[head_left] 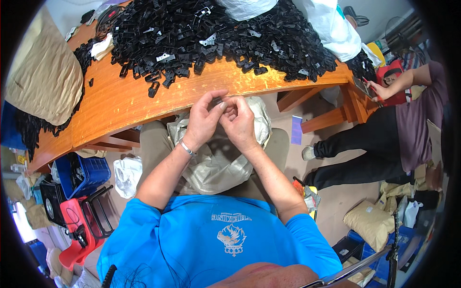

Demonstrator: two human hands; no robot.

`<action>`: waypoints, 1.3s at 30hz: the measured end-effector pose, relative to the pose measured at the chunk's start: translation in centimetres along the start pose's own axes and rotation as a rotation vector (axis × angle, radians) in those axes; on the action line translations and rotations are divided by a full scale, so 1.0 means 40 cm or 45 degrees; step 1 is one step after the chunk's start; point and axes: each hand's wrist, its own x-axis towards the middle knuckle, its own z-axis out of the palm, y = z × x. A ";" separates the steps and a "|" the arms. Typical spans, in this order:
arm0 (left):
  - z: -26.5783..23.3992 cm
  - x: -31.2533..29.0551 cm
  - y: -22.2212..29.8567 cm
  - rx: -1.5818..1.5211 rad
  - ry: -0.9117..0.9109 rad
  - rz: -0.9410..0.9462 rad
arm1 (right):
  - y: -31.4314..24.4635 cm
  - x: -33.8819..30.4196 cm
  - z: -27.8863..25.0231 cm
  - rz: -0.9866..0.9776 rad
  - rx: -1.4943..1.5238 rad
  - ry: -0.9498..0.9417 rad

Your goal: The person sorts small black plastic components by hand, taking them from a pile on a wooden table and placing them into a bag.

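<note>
My left hand (204,120) and my right hand (238,122) meet just off the near edge of the wooden table (182,93), both with fingers closed. Pinched among their fingertips is a small black part (217,101), mostly hidden by the fingers. A large heap of small black plastic parts (163,38) covers the far half of the tabletop, with a few silvery pieces among them. Below my hands, an opened white woven sack (218,168) lies across my lap, its inside dark.
White bags (331,29) rest on the heap; a brown paper sack (45,72) stands at left. Blue crates (89,175) and a red chair (77,230) are on the left floor. At right, another person (384,129) stands holding a red-handled tool (372,89).
</note>
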 end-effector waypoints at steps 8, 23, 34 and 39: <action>-0.070 -0.052 -0.054 0.356 -0.146 -0.163 | 0.060 0.017 -0.106 0.138 -0.120 -0.303; -0.128 0.277 -0.009 1.616 0.327 0.380 | 0.129 0.321 -0.224 -0.435 -1.233 -0.060; -0.153 0.315 0.004 1.639 0.326 0.277 | 0.096 0.308 -0.233 -0.145 -1.156 -0.257; -0.147 0.281 0.011 1.610 0.419 0.641 | 0.053 0.263 -0.217 -0.253 -1.095 -0.311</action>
